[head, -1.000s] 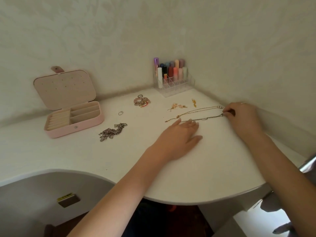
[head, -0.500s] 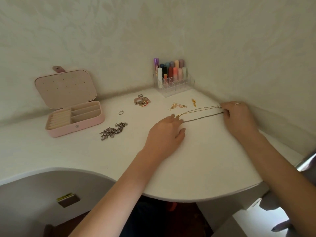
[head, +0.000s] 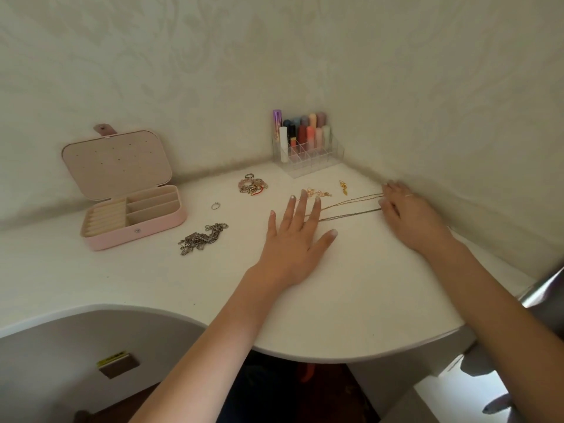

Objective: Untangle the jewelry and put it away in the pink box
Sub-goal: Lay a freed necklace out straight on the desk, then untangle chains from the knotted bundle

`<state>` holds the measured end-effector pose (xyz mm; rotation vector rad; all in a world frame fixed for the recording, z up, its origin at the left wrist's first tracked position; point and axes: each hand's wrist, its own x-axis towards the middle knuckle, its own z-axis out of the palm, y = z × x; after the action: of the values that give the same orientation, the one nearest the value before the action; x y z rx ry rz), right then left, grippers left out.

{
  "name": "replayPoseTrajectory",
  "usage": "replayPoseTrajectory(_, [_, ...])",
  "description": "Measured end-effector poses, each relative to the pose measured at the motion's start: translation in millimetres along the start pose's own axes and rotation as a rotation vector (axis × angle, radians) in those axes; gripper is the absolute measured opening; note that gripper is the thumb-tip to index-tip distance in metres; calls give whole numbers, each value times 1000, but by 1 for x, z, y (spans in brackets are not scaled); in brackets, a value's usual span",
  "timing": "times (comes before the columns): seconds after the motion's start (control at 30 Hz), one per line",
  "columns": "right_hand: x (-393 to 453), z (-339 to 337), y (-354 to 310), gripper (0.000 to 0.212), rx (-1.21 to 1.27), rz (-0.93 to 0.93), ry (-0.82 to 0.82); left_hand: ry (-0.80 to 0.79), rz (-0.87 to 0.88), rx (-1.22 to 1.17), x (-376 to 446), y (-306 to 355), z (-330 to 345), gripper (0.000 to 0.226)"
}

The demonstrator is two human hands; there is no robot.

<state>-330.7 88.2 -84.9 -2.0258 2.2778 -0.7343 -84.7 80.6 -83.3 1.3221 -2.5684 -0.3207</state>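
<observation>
Stretching two thin chains (head: 351, 207) flat across a white corner desk (head: 335, 300), a person worked from a head-worn view looking down at both hands. The left hand (head: 294, 239) lay flat on the desk with fingers spread wide and straight, its fingertips pressing the near ends of the chains. The right hand (head: 409, 213) rested over the far ends beside the wall; whether its fingers pinched the chains or only pressed them could not be told.

The pink box (head: 128, 206) sat open well to the left, lid up, its compartments showing nothing inside. Between box and hands lay a small ring (head: 215, 206), a tangled silver chain pile (head: 203, 238) and a beaded cluster (head: 251, 185). Gold earrings (head: 317, 192) lay just beyond the left fingertips, with one more gold piece (head: 343, 187) nearby. A clear organiser of lipsticks (head: 306, 145) stood in the corner.

The step in hand appeared to be separating the two chains, with nothing stored yet. The next move would likely call for lifting one chain free of the other without re-crossing them, then carrying it to the box.
</observation>
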Motion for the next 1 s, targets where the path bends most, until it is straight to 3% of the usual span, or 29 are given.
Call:
replayPoseTrajectory(0.13, [-2, 1, -24, 43, 29, -141, 51, 177, -66, -3, -14, -25, -16, 57])
replayPoseTrajectory(0.27, [3, 15, -80, 44, 128, -311, 3, 460, -319, 104, -45, -63, -39, 41])
replayPoseTrajectory(0.4, [13, 40, -162, 39, 200, -491, -138, 281, -570, 208, -63, -93, -54, 34])
replayPoseTrajectory(0.53, [26, 66, -224, 42, 149, -597, -288, 382, -433, -5, -65, -117, -55, 15])
replayPoseTrajectory(0.6, [31, 80, -236, 31, 221, -617, -319, 441, -361, -89, -62, -127, -54, 5])
replayPoseTrajectory(0.77, [33, 96, -234, 5, 722, -420, -232, 582, -394, -474, -52, -133, -59, 34])
replayPoseTrajectory(0.87, [36, 94, -236, 8, 862, -308, -251, 589, -446, -670, -46, -129, -62, 41])
replayPoseTrajectory(1.0, [39, 91, -237, 15, 930, -227, -243, 595, -514, -1225, -44, -130, -67, 37])
